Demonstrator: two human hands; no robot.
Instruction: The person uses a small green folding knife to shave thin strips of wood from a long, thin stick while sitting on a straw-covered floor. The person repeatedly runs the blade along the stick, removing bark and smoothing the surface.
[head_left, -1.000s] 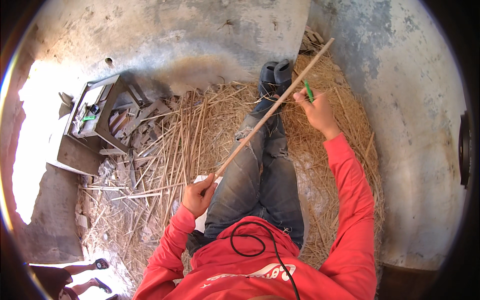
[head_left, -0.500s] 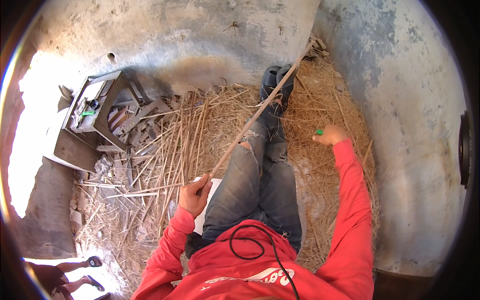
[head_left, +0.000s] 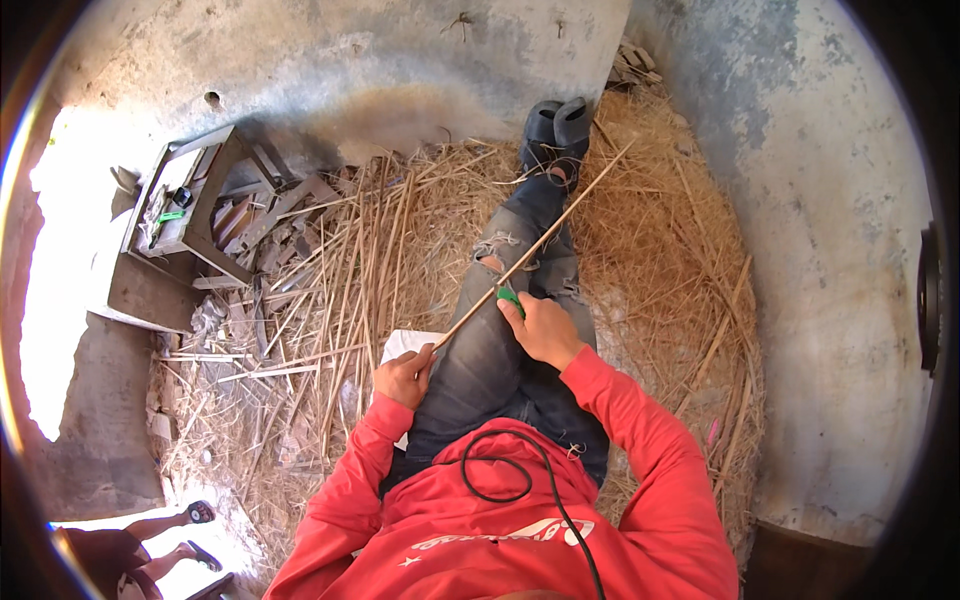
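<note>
green tool [head_left: 510,297] in right hand [head_left: 546,332], at wooden strip [head_left: 545,237]

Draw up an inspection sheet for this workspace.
Surface: strewn with straw-like shavings.
Job's things: thin wooden strip slanting across the jeans; green tool close by it, contact unclear.
Clutter: loose strips left of the jeans; scraps beside a wooden stand.
Hands: left hand closed on the wooden strip's near end; right hand closed around the green tool.
Cables: black cable looped over the red sweatshirt.
Surroundings: stained walls; another person's legs, lower left.
</note>
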